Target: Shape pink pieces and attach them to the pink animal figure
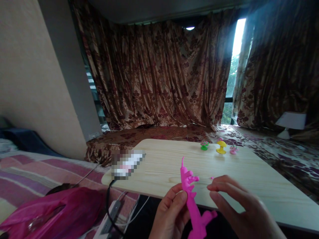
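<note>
My left hand (171, 209) grips a bright pink modelling-clay figure (190, 202) near its middle, above the table's front edge. The figure is long and upright, with a thin pointed tip, small spikes along one side and short stubby limbs. To its right hovers my right hand (239, 205), its fingers bent and slightly apart, with nothing visible between them. A tiny pink clay bit (211, 178) lies on the wooden tabletop (159, 159), just beyond the right fingertips. The figure's lower end runs out of the picture.
Toward the back right stand green (204, 145), yellow (221, 147) and pink (233, 150) mushroom-shaped pieces. A blurred-out white object (128, 164) with a black cable lies at the table's left. A power strip (108, 217) and a magenta bag (62, 212) are on the bed.
</note>
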A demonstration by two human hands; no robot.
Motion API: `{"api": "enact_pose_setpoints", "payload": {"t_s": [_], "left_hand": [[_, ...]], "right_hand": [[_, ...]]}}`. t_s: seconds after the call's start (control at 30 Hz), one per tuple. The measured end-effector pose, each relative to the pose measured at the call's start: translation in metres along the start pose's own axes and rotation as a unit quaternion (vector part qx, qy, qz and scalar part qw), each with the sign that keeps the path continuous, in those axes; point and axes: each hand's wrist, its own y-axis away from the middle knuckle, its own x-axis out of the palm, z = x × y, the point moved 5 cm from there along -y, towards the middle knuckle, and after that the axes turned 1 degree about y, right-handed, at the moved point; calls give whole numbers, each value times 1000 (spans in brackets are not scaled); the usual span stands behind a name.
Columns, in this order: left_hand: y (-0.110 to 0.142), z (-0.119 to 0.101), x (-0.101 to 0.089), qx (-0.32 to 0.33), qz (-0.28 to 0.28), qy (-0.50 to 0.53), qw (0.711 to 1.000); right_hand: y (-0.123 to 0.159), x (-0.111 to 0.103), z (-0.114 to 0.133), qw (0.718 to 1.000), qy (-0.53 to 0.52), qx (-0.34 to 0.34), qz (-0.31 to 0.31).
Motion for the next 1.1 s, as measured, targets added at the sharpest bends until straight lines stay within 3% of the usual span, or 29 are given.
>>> {"api": "enact_pose_setpoints", "payload": {"t_s": [0.13,0.33,0.5,0.83,1.0,1.1], "left_hand": [[6,2,11,-49,30,7,998],[17,-6,31,-53,56,14,997],[17,-9,30,-72,79,-15,994],[6,9,10,-91,97,-38,990],[13,2,19,-95,96,-57,989],[16,-3,23,-91,66,-31,993]], "right_hand": [[-3,-6,9,997,46,-69,1],[-9,-3,34,978,120,-161,55],[-12,-4,37,976,122,-170,66],[-12,-1,42,973,136,-168,75],[-15,0,41,970,142,-174,90],[-14,-15,34,974,135,-172,63]]}}
